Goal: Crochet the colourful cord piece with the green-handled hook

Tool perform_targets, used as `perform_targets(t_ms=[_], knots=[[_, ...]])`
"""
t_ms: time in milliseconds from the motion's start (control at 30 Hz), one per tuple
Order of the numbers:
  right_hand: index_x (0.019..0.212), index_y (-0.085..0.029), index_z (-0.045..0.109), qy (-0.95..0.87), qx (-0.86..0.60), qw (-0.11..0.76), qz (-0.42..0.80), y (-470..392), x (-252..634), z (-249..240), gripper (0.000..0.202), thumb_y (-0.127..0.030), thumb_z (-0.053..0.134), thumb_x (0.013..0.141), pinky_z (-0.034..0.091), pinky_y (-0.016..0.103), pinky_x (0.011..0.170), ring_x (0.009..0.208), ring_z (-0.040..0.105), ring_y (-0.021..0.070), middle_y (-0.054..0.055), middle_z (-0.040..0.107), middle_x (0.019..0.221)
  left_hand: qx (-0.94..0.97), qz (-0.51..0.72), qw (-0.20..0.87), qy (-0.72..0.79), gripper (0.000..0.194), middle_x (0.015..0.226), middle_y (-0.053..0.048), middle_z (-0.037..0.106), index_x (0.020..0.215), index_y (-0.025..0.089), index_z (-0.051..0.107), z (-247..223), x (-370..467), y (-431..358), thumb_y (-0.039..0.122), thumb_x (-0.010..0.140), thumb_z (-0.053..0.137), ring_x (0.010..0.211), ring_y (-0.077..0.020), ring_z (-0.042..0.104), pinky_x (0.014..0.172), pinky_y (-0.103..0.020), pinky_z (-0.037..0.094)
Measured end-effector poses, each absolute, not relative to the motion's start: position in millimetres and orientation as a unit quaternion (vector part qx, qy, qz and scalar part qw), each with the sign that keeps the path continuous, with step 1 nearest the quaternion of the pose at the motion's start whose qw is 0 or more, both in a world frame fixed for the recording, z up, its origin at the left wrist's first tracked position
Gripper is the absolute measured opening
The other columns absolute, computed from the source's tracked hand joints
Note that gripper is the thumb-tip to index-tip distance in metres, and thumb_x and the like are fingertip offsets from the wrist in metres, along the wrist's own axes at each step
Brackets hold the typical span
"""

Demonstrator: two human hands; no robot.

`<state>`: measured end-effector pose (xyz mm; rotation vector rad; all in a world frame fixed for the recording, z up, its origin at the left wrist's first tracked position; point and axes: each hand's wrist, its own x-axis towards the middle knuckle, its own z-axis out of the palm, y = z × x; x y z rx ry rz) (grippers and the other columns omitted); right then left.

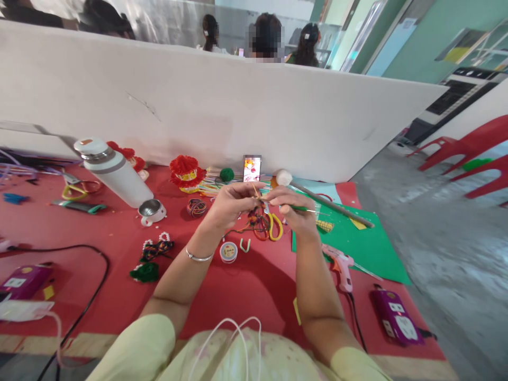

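Both my hands meet over the middle of the red table. My left hand (234,205) is closed, pinching dark multicoloured yarn (257,214) that hangs below the fingers. Against it, my right hand (294,207) is closed round a thin green-handled crochet hook (304,209). The hook's end at the yarn is hidden by the fingers. Beneath the hands lie yellow and red scissors (274,227). A lit phone (252,168) stands just beyond them, and a multicoloured yarn ball (196,208) rests to the left.
On the left are a white bottle (119,174), a steel cup (152,211) and a black cable. A small round tub (228,252) sits near my left wrist. Rightward are green sheets (357,251), a pink glue gun (340,264) and a purple socket box (397,316). A white partition (222,106) stands behind.
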<state>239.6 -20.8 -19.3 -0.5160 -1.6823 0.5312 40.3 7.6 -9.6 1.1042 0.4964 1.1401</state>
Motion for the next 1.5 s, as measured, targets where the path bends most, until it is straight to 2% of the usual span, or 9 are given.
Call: perform_targets(t_ms=[200,300,500,667,867,1033,1267,1400,1500], knots=[[0.126,-0.042,0.077,-0.739,-0.301,0.600,0.055,-16.8,219.8,-31.6,0.032,-0.033,0.075,0.096,0.061,0.043,0.091,0.106,0.073,0.0227,0.002,0.080,0.117,0.486,0.629,0.531,0.294,0.045,0.078,0.002,0.074,0.110,0.022,0.085,-13.4,57.2,-0.3,0.012,0.066,0.086,0.066,-0.0094,0.062,0.063,-0.022,0.051],[0.126,-0.045,0.076,-0.722,-0.313,0.617,-0.016,-18.2,212.0,-38.0,0.037,-0.029,0.077,0.093,0.060,0.048,0.096,0.110,0.072,0.0256,0.002,0.081,0.121,0.443,0.628,0.573,0.285,0.043,0.074,0.003,0.072,0.109,0.020,0.084,-12.0,58.1,-1.2,0.016,0.066,0.088,0.061,-0.0077,0.059,0.058,-0.021,0.049],[0.118,-0.040,0.081,-0.702,-0.248,0.654,0.132,-14.5,218.3,-36.7,0.023,-0.041,0.074,0.096,0.063,0.045,0.095,0.108,0.077,0.0234,0.003,0.083,0.117,0.357,0.483,0.765,0.232,0.041,0.063,0.001,0.068,0.099,0.016,0.086,-5.6,45.2,5.4,0.012,0.058,0.090,0.052,-0.0068,0.057,0.047,-0.019,0.039],[0.111,-0.036,0.084,-0.714,-0.251,0.617,0.215,-16.9,236.4,-22.9,0.021,-0.046,0.075,0.094,0.066,0.045,0.096,0.108,0.080,0.0237,0.004,0.086,0.113,0.426,0.487,0.723,0.244,0.038,0.065,0.001,0.070,0.095,0.017,0.088,-4.1,35.2,10.5,0.011,0.058,0.091,0.051,-0.0055,0.055,0.046,-0.018,0.038],[0.114,-0.038,0.082,-0.723,-0.222,0.613,0.229,-15.7,234.1,-24.4,0.022,-0.045,0.074,0.096,0.065,0.046,0.101,0.111,0.080,0.0225,0.002,0.085,0.118,0.453,0.501,0.700,0.233,0.035,0.081,-0.005,0.080,0.098,0.020,0.088,-3.4,35.7,7.1,0.020,0.063,0.095,0.063,-0.0105,0.066,0.055,-0.022,0.050],[0.110,-0.039,0.083,-0.700,-0.219,0.635,0.243,-12.0,232.0,-29.4,0.022,-0.051,0.075,0.093,0.067,0.048,0.097,0.106,0.081,0.0235,0.001,0.086,0.114,0.433,0.531,0.692,0.226,0.034,0.081,-0.004,0.081,0.090,0.022,0.087,-4.2,39.6,5.0,0.022,0.058,0.101,0.068,-0.0134,0.072,0.063,-0.025,0.057],[0.112,-0.039,0.083,-0.724,-0.224,0.620,0.202,-15.2,237.9,-24.3,0.021,-0.045,0.078,0.092,0.065,0.043,0.088,0.101,0.080,0.0228,0.003,0.085,0.117,0.454,0.528,0.673,0.249,0.033,0.070,-0.001,0.074,0.095,0.021,0.088,-6.0,36.1,6.1,0.020,0.063,0.097,0.057,-0.0076,0.061,0.051,-0.021,0.046],[0.112,-0.040,0.084,-0.734,-0.234,0.610,0.184,-16.7,238.0,-22.0,0.021,-0.046,0.077,0.092,0.064,0.046,0.091,0.102,0.079,0.0240,0.003,0.085,0.117,0.416,0.511,0.707,0.256,0.033,0.066,0.000,0.072,0.093,0.020,0.087,-1.2,36.3,5.6,0.018,0.060,0.094,0.050,-0.0063,0.056,0.043,-0.019,0.037],[0.112,-0.040,0.084,-0.739,-0.220,0.612,0.177,-16.7,239.0,-20.9,0.022,-0.047,0.077,0.092,0.065,0.045,0.087,0.098,0.079,0.0240,0.003,0.085,0.116,0.397,0.490,0.733,0.254,0.031,0.065,0.000,0.071,0.089,0.019,0.087,1.3,35.4,6.2,0.016,0.058,0.092,0.050,-0.0072,0.058,0.043,-0.019,0.037]])
